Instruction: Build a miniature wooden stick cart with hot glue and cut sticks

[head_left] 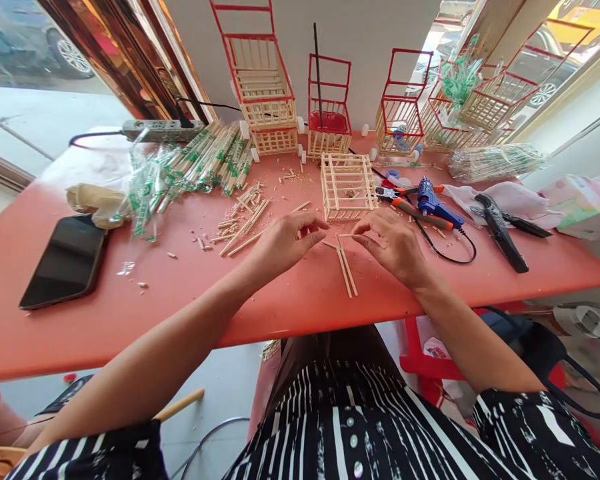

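And here, in front of the stick box (350, 189), the right hand (393, 247) pinches one short stick (347, 235) between thumb and fingers, held near an end, presumably to leave the other free. Two long sticks (343, 268) lie side by side before the box, perhaps there because both hands reach them easily. The left hand (293, 243), left-front of the box, has its fingers loosely curled, nothing visible between them. One glue gun (437, 203) rests right of the box, probably for quick reach; one phone (65, 262) lies far left, safely aside. Behind the box, three red-railed carts (267, 103) (more crowd in rightward, too overlapped to count!). Left of it, loose sticks (245, 228), too jumbled for a tally.
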The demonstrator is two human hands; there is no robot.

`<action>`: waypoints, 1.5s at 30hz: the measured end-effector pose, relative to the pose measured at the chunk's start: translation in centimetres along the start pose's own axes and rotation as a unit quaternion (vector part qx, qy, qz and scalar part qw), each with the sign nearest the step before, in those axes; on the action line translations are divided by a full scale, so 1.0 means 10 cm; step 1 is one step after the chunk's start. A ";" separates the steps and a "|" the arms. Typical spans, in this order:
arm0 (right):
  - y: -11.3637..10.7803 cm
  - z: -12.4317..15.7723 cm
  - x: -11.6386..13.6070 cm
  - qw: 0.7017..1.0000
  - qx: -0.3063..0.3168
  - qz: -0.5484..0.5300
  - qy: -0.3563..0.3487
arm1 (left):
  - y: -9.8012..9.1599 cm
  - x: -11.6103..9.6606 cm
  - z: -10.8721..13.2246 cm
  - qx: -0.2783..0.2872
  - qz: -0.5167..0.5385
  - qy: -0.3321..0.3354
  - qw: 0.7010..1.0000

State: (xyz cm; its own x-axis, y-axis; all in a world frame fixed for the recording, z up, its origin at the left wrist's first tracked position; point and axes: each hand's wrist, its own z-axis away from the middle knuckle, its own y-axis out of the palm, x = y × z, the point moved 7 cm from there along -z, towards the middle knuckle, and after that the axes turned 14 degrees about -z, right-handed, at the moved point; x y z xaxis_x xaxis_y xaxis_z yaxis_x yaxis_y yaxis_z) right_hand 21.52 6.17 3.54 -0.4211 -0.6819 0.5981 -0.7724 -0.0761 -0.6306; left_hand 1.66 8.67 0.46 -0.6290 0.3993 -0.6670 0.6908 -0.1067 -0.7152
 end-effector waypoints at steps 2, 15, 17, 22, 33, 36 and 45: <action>-0.07 0.01 -0.04 0.999 -0.028 -0.009 0.022 | -0.02 -0.03 0.02 -0.012 -0.071 0.040 0.997; -0.02 0.02 -0.01 0.998 0.008 -0.054 0.029 | 0.19 -0.07 -0.07 0.012 -0.181 0.146 0.973; -0.01 0.02 0.00 0.998 0.020 -0.057 0.026 | 0.12 -0.08 -0.07 0.024 -0.164 0.149 0.975; 0.05 0.04 0.01 0.997 0.051 -0.062 0.012 | -0.09 -0.12 -0.04 0.037 -0.123 0.134 0.983; 0.23 0.08 0.11 0.987 0.156 -0.045 0.008 | -0.14 -0.05 -0.08 0.054 -0.022 0.084 0.995; 0.29 0.10 0.19 0.981 0.191 -0.031 -0.005 | -0.15 0.02 -0.10 0.045 -0.018 0.077 0.996; 0.40 0.18 0.29 0.968 0.245 0.023 -0.047 | -0.14 0.12 -0.11 0.050 0.013 0.053 0.997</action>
State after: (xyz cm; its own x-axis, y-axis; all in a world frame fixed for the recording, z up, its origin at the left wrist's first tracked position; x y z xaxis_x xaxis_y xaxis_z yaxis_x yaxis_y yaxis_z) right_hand 18.06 2.58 1.83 -0.3868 -0.7546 0.5301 -0.4259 -0.3637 -0.8284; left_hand 0.34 10.34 0.84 -0.5663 0.4895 -0.6631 0.6637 -0.2061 -0.7190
